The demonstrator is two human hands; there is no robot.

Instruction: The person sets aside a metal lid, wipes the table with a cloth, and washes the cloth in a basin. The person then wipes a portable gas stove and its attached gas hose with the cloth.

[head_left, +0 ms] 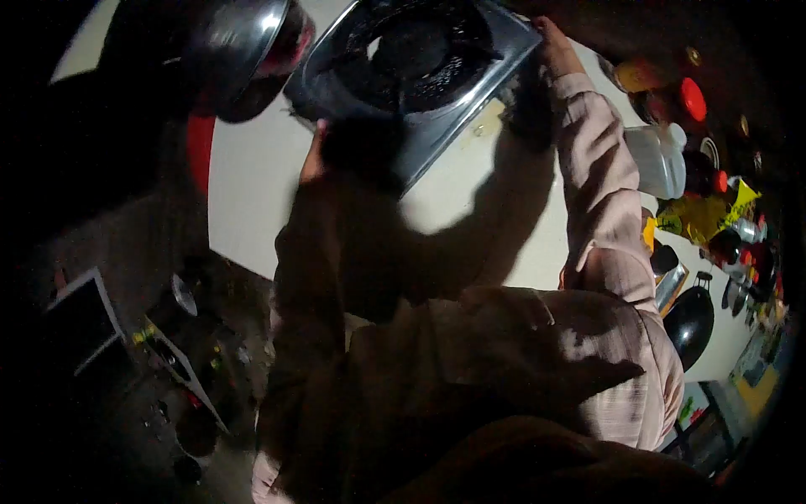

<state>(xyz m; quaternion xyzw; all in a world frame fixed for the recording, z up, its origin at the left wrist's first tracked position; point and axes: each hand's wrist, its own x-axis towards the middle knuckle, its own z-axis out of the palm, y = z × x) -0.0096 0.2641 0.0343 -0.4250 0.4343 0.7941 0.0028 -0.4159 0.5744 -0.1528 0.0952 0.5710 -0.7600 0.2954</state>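
A gas stove [353, 97] with a dark round burner and a shiny metal body is at the top of the head view, tilted over a white tabletop. My right hand [558, 50] grips its right corner, with the fingers partly behind the edge. At its lower left edge is my left hand [313, 158], mostly in shadow, with a fingertip showing against the metal. How far the left fingers wrap underneath is hidden. A yellowish stain [483, 126] shows on the tabletop beside the stove.
A metal pot [243, 50] stands left of the stove. Along the right are a translucent plastic container [659, 160], a red-lidded jar [692, 99], yellow packets [705, 217] and a black pan [690, 328]. The white tabletop [243, 193] ends at the left, above a dark floor holding scattered items.
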